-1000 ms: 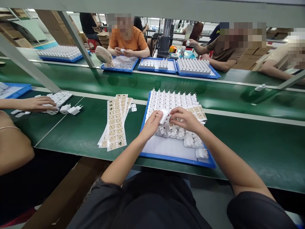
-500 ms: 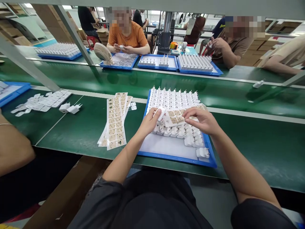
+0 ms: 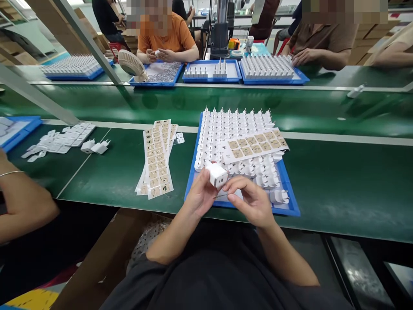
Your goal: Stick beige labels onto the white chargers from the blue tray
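Observation:
My left hand (image 3: 200, 194) grips a white plug adapter (image 3: 216, 174) just above the near edge of a blue tray (image 3: 288, 194). My right hand (image 3: 253, 199) is beside it with fingers pinched near the adapter's lower side; what they pinch is too small to make out. The tray holds several rows of white adapters (image 3: 235, 125) standing prongs up. A label sheet (image 3: 254, 145) with tan stickers lies across them.
More sticker sheets (image 3: 156, 158) lie on the green bench left of the tray. Loose adapters (image 3: 96, 147) and white parts (image 3: 60, 140) sit at the left beside a neighbour's arm (image 3: 22, 202). People work at blue trays (image 3: 272, 69) beyond the green belt (image 3: 180, 103).
Both hands drew back from the tray's middle toward my body, the left carrying one adapter. The right hand left the label sheet lying on the adapters. The view tilted down.

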Demonstrator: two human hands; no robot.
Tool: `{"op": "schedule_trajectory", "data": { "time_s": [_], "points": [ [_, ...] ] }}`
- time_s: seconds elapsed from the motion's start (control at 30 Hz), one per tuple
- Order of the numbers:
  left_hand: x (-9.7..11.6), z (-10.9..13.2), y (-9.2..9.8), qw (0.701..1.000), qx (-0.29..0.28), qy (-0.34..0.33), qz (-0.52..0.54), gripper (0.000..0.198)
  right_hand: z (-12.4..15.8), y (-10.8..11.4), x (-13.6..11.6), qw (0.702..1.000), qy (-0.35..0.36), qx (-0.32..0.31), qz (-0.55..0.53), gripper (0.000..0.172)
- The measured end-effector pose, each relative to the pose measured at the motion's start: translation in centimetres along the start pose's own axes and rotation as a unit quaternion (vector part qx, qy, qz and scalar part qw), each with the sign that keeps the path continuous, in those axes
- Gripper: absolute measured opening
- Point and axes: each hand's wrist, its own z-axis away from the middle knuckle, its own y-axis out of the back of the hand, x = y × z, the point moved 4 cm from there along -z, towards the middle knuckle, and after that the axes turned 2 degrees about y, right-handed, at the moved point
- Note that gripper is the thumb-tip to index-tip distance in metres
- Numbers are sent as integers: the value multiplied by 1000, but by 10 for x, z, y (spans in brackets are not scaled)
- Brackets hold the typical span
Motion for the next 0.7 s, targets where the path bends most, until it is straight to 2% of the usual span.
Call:
{"op": "schedule_trajectory", "data": {
  "time_s": [0.1,0.2,0.3,0.37,0.47,0.57,0.63,0.7],
  "points": [
    [-8,10,9,1000,-4,12,-1,63,2,1,4,997,-41,37,-56,6],
    [-9,14,19,999,-25,-1,-23,70,3,1,5,990,-88,44,-98,3],
    [-4,14,28,993,-81,-37,-78,62,5,-2,8,980,-124,25,-155,6],
    [2,15,33,978,-115,-99,-141,52,7,-4,11,970,-142,13,-199,8],
    [15,21,37,928,-117,-256,-245,37,10,-9,14,957,-162,12,-242,10],
    [22,31,38,848,-104,-382,-352,29,10,-13,17,949,-177,50,-258,14],
    [23,35,37,801,-106,-405,-429,32,9,-14,19,947,-182,71,-254,16],
    [24,37,37,779,-99,-395,-477,42,8,-16,19,952,-185,78,-231,17]
  ]
}}
